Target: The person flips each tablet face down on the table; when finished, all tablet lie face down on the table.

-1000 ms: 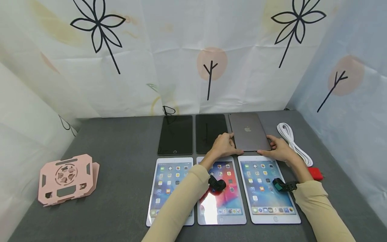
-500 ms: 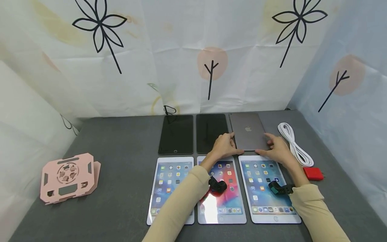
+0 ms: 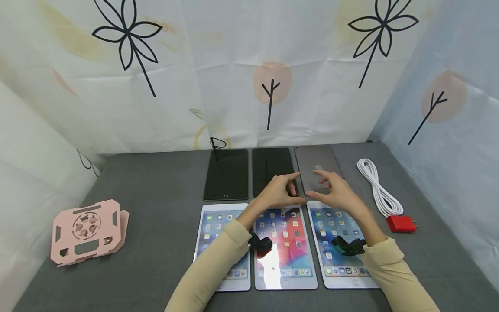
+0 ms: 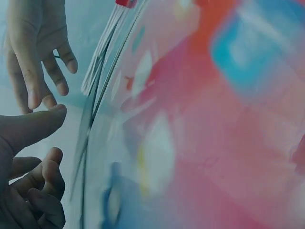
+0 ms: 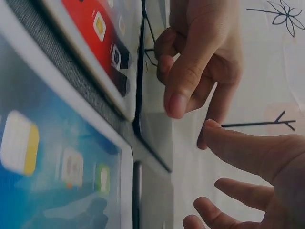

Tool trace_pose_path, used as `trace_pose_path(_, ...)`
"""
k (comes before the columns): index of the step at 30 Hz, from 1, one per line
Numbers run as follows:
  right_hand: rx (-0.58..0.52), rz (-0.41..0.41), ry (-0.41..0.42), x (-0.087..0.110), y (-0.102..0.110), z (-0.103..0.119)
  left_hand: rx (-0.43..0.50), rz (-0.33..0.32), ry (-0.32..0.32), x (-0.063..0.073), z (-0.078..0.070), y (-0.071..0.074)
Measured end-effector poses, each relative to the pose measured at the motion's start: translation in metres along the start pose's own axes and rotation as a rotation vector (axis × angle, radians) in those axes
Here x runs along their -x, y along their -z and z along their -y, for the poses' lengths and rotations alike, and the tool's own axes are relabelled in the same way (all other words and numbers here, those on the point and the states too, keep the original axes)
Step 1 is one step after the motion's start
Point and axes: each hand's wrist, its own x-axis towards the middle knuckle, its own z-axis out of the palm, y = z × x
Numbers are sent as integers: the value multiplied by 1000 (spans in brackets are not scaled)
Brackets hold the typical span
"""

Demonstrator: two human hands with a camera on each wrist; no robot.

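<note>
My left hand (image 3: 277,191) hovers over the edge of the middle black tablet (image 3: 269,169), thumb and index finger extended, holding nothing. Facing it, my right hand (image 3: 336,190) is over the grey tablet (image 3: 312,158), which lies back up with an apple logo. The right thumb and index finger are spread, with nothing between them. Both wrist views show the hands apart from each other, raised above the tablets. In front lie three white tablets with lit screens: a left one (image 3: 206,221), a middle one (image 3: 300,242) and a right one (image 3: 325,242).
Another black tablet (image 3: 226,173) lies at the back left of the row. At the right are a coiled white cable (image 3: 376,186) and a red plug adapter (image 3: 401,224). A pink slotted stand (image 3: 87,234) is on the far left. Patterned cloth (image 3: 218,73) encloses the grey table.
The right hand has left the grey tablet's right side and moved left over it. My left hand has drawn slightly left, away from the tablet's edge. The tablets have stayed in place.
</note>
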Motion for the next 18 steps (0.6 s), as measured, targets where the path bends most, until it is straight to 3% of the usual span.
trace_pose_path(8,-12,16,13,-11,-13,10,-121,-30,67,30,6,38)
trace_pose_path(13,-41,55,-12,-20,-21,9,-178,-54,152,46,19,51)
trace_pose_path(18,-62,108,-53,-32,-33,7,-176,-90,224,55,36,59)
